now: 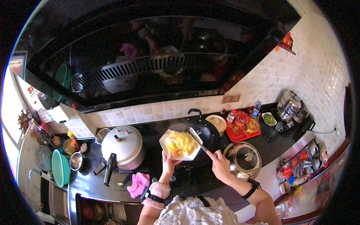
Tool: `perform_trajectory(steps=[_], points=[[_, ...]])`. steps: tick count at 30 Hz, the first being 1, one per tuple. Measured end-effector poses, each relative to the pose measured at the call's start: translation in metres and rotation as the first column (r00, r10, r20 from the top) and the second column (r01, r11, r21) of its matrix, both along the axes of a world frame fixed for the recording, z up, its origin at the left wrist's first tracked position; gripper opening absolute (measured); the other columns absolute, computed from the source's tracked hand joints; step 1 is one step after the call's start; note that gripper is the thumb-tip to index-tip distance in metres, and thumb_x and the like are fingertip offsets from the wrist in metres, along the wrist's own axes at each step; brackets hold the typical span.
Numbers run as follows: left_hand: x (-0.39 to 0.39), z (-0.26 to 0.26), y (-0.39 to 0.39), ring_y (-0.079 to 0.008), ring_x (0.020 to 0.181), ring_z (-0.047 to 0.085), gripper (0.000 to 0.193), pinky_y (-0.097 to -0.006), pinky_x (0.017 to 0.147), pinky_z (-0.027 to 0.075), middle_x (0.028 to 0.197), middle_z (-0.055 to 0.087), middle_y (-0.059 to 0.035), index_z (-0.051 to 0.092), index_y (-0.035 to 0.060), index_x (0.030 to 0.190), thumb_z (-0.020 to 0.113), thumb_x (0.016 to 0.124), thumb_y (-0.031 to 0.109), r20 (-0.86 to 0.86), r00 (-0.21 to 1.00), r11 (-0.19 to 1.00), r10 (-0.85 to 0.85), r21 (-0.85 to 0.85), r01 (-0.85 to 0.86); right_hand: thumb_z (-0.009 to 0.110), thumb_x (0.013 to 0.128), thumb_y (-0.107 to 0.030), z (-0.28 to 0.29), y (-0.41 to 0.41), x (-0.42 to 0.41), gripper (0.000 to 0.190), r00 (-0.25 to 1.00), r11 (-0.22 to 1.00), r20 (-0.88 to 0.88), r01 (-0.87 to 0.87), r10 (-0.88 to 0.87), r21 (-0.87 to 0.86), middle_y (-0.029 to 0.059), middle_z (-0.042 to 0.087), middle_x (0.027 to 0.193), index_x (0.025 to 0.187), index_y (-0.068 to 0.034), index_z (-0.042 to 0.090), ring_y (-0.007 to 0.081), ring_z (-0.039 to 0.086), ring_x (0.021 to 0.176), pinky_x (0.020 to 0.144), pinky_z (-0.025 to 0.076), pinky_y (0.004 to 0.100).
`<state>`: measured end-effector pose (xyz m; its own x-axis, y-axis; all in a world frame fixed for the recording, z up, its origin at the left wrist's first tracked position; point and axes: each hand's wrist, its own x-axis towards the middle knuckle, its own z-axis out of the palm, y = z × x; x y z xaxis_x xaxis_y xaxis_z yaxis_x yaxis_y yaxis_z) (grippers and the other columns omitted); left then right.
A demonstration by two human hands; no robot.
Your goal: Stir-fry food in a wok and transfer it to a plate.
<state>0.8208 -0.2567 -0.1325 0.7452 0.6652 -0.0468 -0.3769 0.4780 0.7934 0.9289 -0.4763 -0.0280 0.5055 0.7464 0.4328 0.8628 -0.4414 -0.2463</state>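
My left hand (pixel 168 166) holds a white, angular-sided dish (pixel 186 158) by its near left edge, with the thumb up against the rim. Yellow food that looks like scrambled egg (pixel 180 143) fills the dish. In my right hand (pixel 220 167) is the handle of a metal cooking turner (pixel 180 128). Its blade lies over the far rim of the dish, above the food. Behind and partly beneath the dish is a black wok (pixel 212 136) on the stove, its far loop handle (pixel 194 110) showing. Much of the wok's inside is hidden by the dish and my hands.
A large pressure cooker (pixel 122 147) stands left of the wok, its black handle pointing towards me. A pink cloth (pixel 138 185) lies near the front edge. To the right are a glass-topped lid (pixel 239 153), a bowl (pixel 216 122) and a red tray (pixel 243 137). A range hood (pixel 157 87) hangs overhead.
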Motion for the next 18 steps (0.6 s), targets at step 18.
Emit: perform_trajectory(steps=[18], points=[[-0.004, 0.006, 0.001, -0.0235, 0.097, 0.063, 0.034, -0.0372, 0.073, 0.055, 0.118, 0.057, -0.0079, 0.032, 0.0194, 0.129, 0.039, 0.098, 0.033, -0.027, 0.999, 0.999, -0.032, -0.024, 0.031, 0.058, 0.076, -0.003, 0.021, -0.019, -0.005, 0.038, 0.989, 0.998, 0.136, -0.051, 0.056, -0.039, 0.0042, 0.051, 0.088, 0.111, -0.017, 0.064, 0.0221, 0.058, 0.072, 0.055, 0.050, 0.0349]])
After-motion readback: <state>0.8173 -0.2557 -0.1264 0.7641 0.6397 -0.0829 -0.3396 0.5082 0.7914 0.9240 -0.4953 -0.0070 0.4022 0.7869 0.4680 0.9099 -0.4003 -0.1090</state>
